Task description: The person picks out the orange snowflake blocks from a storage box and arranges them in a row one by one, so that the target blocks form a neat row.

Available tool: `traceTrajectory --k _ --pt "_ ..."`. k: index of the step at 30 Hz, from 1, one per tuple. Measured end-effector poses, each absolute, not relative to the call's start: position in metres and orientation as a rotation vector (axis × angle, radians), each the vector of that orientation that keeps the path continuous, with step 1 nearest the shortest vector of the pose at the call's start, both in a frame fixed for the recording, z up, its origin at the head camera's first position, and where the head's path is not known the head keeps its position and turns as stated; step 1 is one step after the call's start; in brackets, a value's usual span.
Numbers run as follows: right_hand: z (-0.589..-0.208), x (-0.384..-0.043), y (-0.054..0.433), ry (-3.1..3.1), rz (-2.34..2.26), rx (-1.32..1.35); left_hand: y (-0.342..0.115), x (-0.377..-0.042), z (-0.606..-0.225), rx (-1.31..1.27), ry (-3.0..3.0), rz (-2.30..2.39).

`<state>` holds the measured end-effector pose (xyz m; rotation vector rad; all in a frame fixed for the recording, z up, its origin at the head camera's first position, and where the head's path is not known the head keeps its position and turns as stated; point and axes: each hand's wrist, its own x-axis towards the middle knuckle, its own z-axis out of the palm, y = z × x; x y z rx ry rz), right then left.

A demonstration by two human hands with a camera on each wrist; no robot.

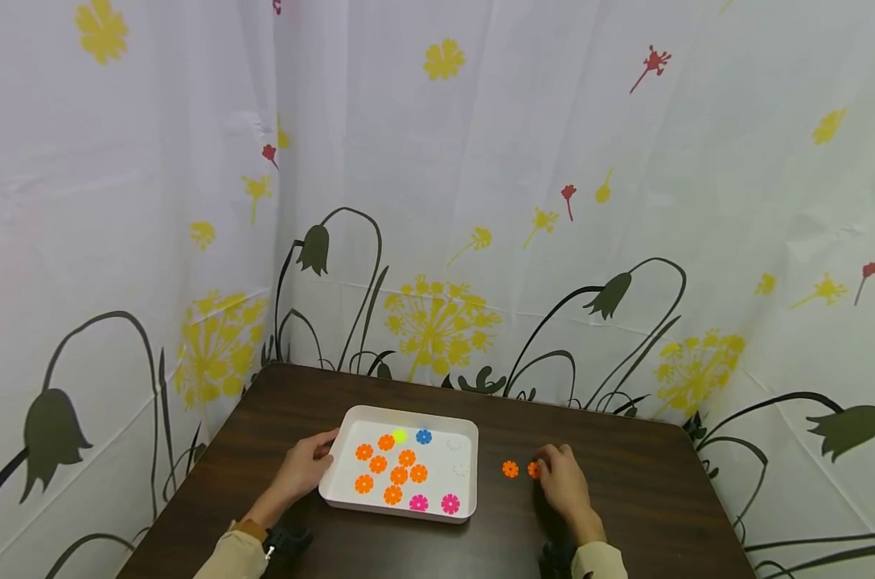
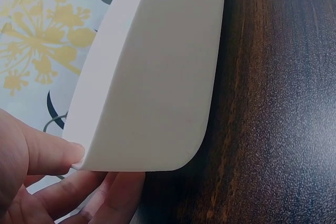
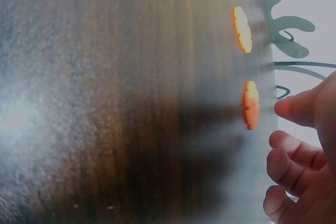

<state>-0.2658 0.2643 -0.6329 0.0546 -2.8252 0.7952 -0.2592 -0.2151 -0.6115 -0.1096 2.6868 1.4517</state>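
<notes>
A shallow white tray [image 1: 437, 470] lies on the table, and my left hand [image 1: 303, 464] grips its left end. In the left wrist view the thumb presses on the rim of the tray [image 2: 157, 77], with the fingers under the end. Several orange flower-shaped discs [image 1: 399, 475] lie inside. My right hand [image 1: 564, 482] is to the right of the tray, fingers loosely bent and holding nothing. Its fingertips are close to one loose orange flower disc [image 3: 251, 105]; a second orange disc [image 1: 510, 469] lies between that one and the tray.
Also in the tray are a blue disc [image 1: 424, 437], a yellow-green disc [image 1: 399, 436], two pink discs [image 1: 450, 504] and two clear ones [image 1: 461, 470]. Behind the dark wooden table [image 1: 626, 458] hangs a white flowered curtain [image 1: 524, 121].
</notes>
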Motion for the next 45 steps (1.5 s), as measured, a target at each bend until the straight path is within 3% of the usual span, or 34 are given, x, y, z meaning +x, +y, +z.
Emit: traceTrajectory --k 45 --pt "-0.593 -0.279 0.129 -2.839 0.828 0.401 -0.215 -0.261 -0.610 -0.109 2.735 1.378"
